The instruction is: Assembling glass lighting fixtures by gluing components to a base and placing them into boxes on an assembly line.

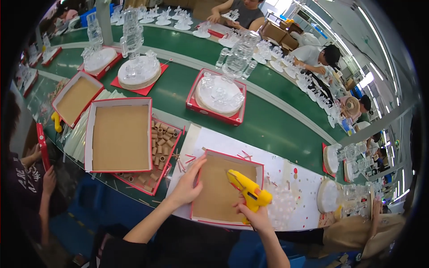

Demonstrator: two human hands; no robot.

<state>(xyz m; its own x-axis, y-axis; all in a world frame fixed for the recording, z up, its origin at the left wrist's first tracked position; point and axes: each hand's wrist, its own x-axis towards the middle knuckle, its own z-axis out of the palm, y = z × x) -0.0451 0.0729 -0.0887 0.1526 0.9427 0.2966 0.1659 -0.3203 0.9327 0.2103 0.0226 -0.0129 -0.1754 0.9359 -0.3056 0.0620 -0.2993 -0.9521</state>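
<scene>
A shallow cardboard tray box [219,192] with red outer edges and a brown inside lies in front of me. My left hand [190,182] rests against its left wall, fingers stretched toward the far corner and thumb apart from them. In my right hand [255,214] is a yellow hot glue gun [250,190], held over the right part of the box. The gun's nozzle end points to the far left, above the box floor. Nothing else shows inside the box.
White paper [286,167] under the box carries red sticks and clear bits. Left stand an empty box [120,138] and a box of cardboard tubes [161,145]. A red box with clear figures and white discs [219,96] sits on the green belt [277,129]. Co-workers surround the line.
</scene>
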